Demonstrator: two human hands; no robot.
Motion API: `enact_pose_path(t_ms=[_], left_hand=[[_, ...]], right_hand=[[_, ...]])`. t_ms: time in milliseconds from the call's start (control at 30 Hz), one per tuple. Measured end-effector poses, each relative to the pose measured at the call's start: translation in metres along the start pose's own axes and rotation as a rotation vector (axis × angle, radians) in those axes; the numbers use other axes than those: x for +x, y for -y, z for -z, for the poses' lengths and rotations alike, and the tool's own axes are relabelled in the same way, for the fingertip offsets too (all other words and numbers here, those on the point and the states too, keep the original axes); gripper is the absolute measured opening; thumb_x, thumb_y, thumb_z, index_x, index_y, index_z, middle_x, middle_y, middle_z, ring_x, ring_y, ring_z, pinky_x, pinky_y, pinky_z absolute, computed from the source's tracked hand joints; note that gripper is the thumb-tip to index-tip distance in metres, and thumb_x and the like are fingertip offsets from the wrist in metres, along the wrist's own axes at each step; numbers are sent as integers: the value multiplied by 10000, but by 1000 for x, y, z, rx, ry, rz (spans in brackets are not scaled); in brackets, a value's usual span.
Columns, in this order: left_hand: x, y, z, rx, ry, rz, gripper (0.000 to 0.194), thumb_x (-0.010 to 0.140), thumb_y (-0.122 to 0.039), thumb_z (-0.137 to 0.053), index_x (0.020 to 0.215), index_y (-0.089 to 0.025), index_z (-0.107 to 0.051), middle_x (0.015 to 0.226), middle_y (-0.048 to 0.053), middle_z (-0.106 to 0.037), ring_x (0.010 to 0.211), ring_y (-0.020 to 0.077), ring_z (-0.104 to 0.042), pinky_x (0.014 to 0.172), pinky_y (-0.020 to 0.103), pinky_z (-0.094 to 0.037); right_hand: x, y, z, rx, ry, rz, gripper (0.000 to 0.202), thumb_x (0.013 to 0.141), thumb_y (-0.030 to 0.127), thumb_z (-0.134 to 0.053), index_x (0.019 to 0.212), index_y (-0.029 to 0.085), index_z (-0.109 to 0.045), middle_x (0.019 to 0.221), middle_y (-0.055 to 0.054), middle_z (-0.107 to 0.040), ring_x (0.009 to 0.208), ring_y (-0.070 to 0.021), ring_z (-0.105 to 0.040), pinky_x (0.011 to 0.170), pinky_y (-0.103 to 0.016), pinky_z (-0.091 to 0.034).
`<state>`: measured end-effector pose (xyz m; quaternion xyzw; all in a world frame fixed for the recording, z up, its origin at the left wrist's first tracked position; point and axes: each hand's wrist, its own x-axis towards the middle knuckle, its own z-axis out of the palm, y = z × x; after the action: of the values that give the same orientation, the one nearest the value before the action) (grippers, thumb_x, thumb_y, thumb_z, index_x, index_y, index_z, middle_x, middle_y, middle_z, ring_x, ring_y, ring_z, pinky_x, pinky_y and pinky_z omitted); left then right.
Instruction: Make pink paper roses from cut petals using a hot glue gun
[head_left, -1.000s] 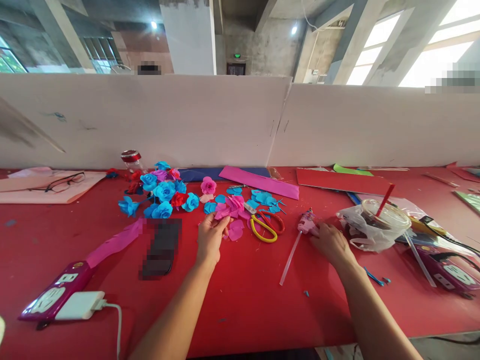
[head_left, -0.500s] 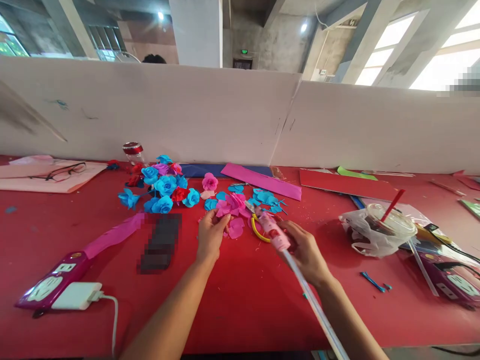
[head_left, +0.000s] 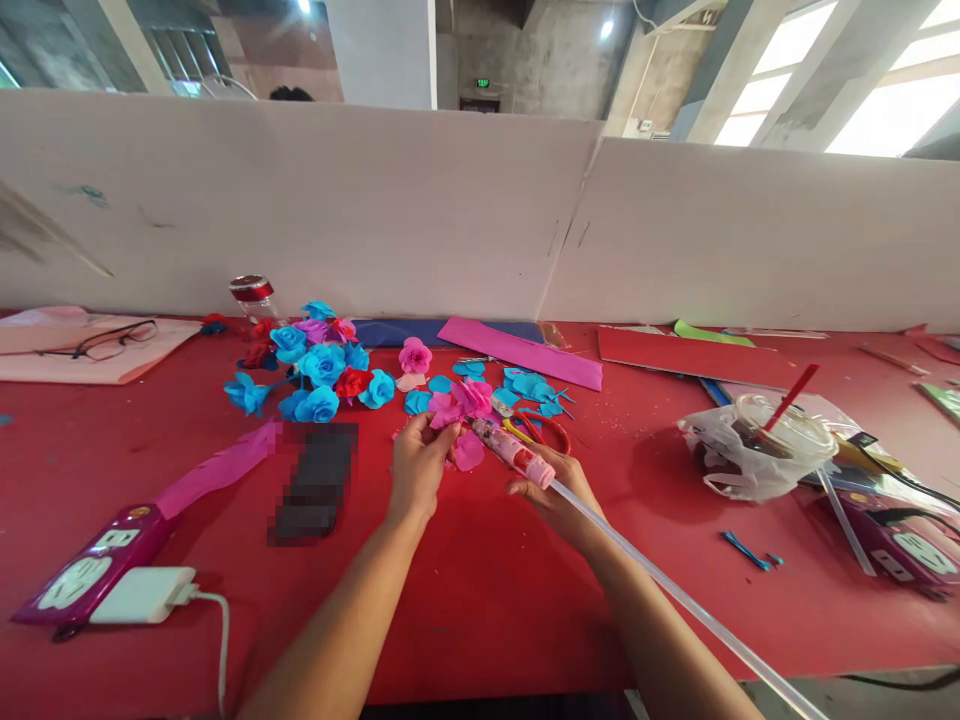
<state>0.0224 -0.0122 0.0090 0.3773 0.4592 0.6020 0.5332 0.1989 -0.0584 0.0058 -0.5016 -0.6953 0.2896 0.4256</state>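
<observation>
My left hand (head_left: 415, 468) pinches a pink paper flower (head_left: 474, 398) at its lower left side. In my right hand (head_left: 566, 500) is a pink glue gun (head_left: 517, 452), with a long clear glue stick (head_left: 660, 582) running out of its back toward the lower right. The gun's tip is close to the flower; whether they touch, I cannot tell. Loose pink petals (head_left: 469, 450) lie just below the flower. Behind the gun rest scissors (head_left: 553, 432) with red and yellow handles. Cut blue petals (head_left: 529, 384) are scattered beyond.
Blue, red and purple paper flowers (head_left: 322, 365) are bunched at left, beside a red-lidded jar (head_left: 253, 292). A dark blurred object (head_left: 315, 485) and a purple power strip (head_left: 97, 570) lie nearer. A bagged drink cup (head_left: 780, 430) stands right. A white partition (head_left: 337, 210) bounds the back.
My right hand has brought the glue gun left, its tip now close to the pink flower. The scissors' red handle has come into view. My left hand keeps its pinch.
</observation>
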Motion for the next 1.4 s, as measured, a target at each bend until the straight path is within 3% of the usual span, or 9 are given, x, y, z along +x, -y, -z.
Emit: enact_pose_path(t_ms=[233, 533, 767, 967, 1400], left_hand=[[-1, 1, 0, 22, -4, -13, 209, 620, -284, -733, 755, -160, -632, 574, -48, -565, 455, 55, -429, 464, 194, -334], [0, 4, 1, 57, 22, -36, 189, 660, -293, -716, 780, -169, -639, 591, -47, -564, 470, 62, -433, 466, 193, -333], [1, 9, 4, 129, 22, -95, 200, 673, -323, -713, 802, -181, -658, 669, -14, -625, 550, 99, -516, 485, 198, -361], [0, 6, 3, 114, 13, -89, 200, 658, -318, -718, 800, -186, -666, 649, -23, -623, 519, 91, -498, 472, 198, -351], [1, 3, 3, 57, 13, -43, 229, 639, -328, -735, 755, -167, -620, 560, -47, -554, 460, 69, -440, 455, 198, -344]], right_hand=[[1, -1, -1, 61, 4, -46, 449, 713, 641, -632, 669, 205, -537, 639, 1, -472, 593, -152, -428, 538, -269, -348], [1, -5, -3, 72, -25, -58, 471, 699, 649, -640, 657, 200, -506, 654, -6, -496, 600, -147, -429, 552, -273, -351], [0, -7, -3, 82, -45, -74, 424, 712, 606, -659, 744, 197, -553, 698, -16, -532, 618, -153, -444, 549, -264, -362], [0, -1, -2, 26, -61, -49, 440, 713, 603, -659, 641, 206, -485, 621, 7, -460, 560, -136, -401, 512, -260, -331], [-1, 1, 3, -20, -14, -20, 397, 753, 566, -634, 663, 209, -487, 630, 4, -471, 571, -141, -424, 526, -261, -339]])
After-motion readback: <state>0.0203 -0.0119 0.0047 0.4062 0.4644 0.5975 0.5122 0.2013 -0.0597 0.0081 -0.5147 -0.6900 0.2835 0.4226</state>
